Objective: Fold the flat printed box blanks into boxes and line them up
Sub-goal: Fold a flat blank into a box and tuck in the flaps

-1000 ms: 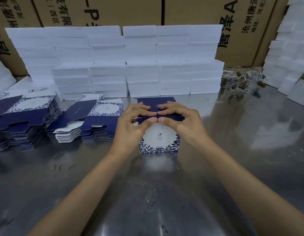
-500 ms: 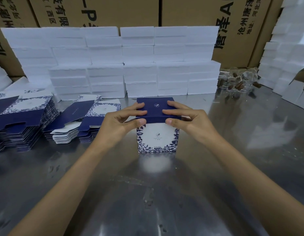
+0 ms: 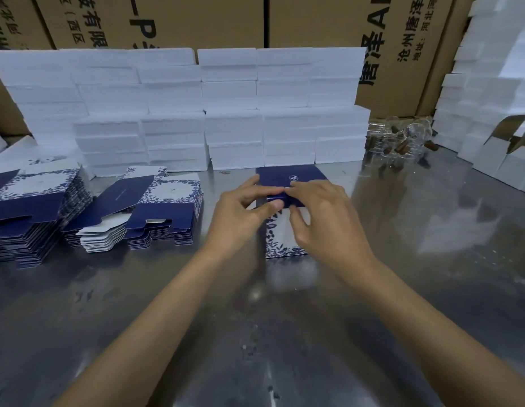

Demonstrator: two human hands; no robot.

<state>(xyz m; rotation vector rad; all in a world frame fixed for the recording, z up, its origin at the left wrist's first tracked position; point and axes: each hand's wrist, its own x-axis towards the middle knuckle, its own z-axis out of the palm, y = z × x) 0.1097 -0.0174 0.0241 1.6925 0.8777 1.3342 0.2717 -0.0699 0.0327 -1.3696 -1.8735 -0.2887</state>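
Note:
A folded box (image 3: 287, 180) with a navy lid and a white front edged in blue leaves stands upright on the metal table (image 3: 255, 333), in front of the foam wall. My left hand (image 3: 240, 215) pinches the front edge of the lid between thumb and forefinger. My right hand (image 3: 323, 221) meets it from the right, fingers curled over the same edge and thumb down on the white front, hiding much of that face. Two stacks of flat printed blanks (image 3: 29, 210) (image 3: 155, 212) lie to the left.
A wall of white foam blocks (image 3: 226, 113) runs along the back, with brown cartons (image 3: 314, 22) behind it. More white blocks (image 3: 490, 98) pile up at the right. Small glass bottles with corks (image 3: 402, 139) lie at the back right.
Both hands have slid from the lid's front corners to the middle of its front edge, fingertips now touching. My right hand has dropped over the white front. The box stays in place.

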